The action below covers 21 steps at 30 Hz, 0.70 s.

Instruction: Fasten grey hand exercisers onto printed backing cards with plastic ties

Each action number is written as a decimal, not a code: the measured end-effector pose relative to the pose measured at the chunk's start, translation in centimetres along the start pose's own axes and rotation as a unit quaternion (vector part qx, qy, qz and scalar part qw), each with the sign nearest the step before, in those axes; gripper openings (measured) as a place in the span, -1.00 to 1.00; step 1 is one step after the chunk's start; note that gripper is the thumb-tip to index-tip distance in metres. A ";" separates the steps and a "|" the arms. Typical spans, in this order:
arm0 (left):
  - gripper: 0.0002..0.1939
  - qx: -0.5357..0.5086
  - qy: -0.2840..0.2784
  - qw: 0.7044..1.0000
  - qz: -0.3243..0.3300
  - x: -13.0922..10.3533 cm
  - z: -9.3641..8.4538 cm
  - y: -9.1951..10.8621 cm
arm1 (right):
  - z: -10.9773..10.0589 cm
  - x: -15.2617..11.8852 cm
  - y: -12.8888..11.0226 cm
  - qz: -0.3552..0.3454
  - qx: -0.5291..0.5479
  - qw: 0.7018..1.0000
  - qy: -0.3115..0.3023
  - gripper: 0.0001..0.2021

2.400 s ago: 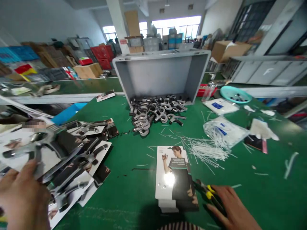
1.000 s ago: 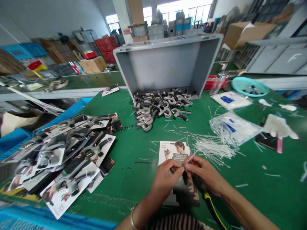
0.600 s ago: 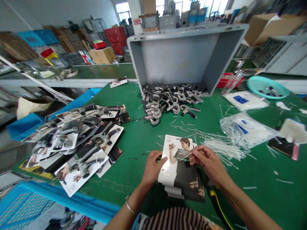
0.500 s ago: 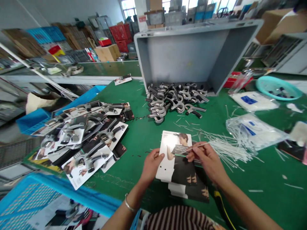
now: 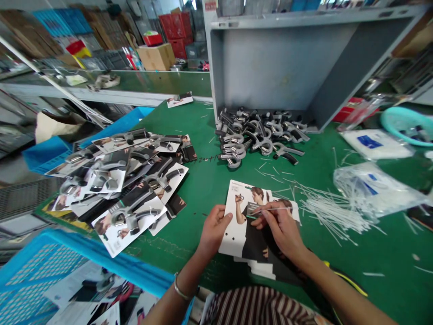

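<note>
A printed cardboard backing card (image 5: 233,246) lies on top of a few more cards in front of me. My left hand (image 5: 214,231) pinches its left edge between thumb and fingers. Over the card's right half, my right hand (image 5: 283,230) has thumb and fingers closed on a thin white cable tie (image 5: 284,208), which points across the printed picture. To the right spreads a loose pile of white cable ties (image 5: 333,212). Beyond the cards, grey-and-black hand grip strengtheners (image 5: 262,135) are heaped at the mouth of a grey bin.
At left, hand grips on cards (image 5: 135,212) form a pile. The grey bin (image 5: 270,67) lies on its side at the back. Bags of ties (image 5: 375,185) and a turquoise basin (image 5: 399,118) stand right. Yellow-black tool handles (image 5: 352,282) lie near my right forearm; a blue crate (image 5: 37,271) is lower left.
My right hand has moved left and lower over the card, bringing the cable tie across its picture. My left hand keeps its hold. The view has shifted slightly.
</note>
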<state>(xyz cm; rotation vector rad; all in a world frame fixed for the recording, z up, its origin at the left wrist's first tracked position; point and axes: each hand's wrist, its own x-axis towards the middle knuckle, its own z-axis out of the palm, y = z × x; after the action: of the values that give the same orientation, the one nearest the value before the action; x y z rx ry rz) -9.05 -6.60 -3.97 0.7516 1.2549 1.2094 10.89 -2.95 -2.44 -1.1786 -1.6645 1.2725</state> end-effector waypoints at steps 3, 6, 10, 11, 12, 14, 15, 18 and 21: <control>-0.71 -0.014 -0.008 1.000 0.000 0.3 0.0 -0.1 | 0.1 0.1 0.3 -0.003 0.016 1.000 0.007 -0.79; -0.73 -0.024 -0.004 1.000 -0.002 0.5 0.0 -0.3 | 0.3 0.2 0.5 -0.007 0.040 0.999 0.017 -0.80; -0.73 -0.038 0.001 0.999 -0.004 0.6 0.1 -0.2 | 0.3 0.2 0.3 -0.002 0.052 0.998 0.025 -0.79; -0.73 -0.038 0.001 0.999 -0.004 0.7 0.1 -0.2 | 0.2 0.2 0.2 0.000 0.053 0.998 0.027 -0.79; -0.73 -0.036 0.003 0.999 -0.003 0.7 0.2 -0.1 | 0.1 0.2 0.2 0.002 0.054 0.998 0.030 -0.79; -0.73 -0.030 0.004 1.000 -0.004 0.8 0.2 -0.1 | 0.0 0.1 0.2 0.007 0.058 0.998 0.034 -0.80; -0.73 -0.026 0.002 1.000 -0.005 0.9 0.3 0.0 | -0.1 0.0 0.3 0.009 0.061 0.997 0.037 -0.80; -0.72 -0.016 -0.007 1.000 -0.012 1.2 0.4 0.2 | -0.3 0.0 0.5 0.007 0.073 0.996 0.044 -0.81; -0.71 -0.001 -0.012 1.000 -0.012 1.5 0.9 0.8 | -0.5 0.1 0.8 0.013 0.064 0.997 0.033 -0.81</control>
<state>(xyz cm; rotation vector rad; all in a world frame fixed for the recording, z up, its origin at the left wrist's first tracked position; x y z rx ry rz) -8.59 -4.81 -3.44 0.7452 1.2401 1.1795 11.51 -2.61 -3.13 -1.1555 -1.5026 1.3205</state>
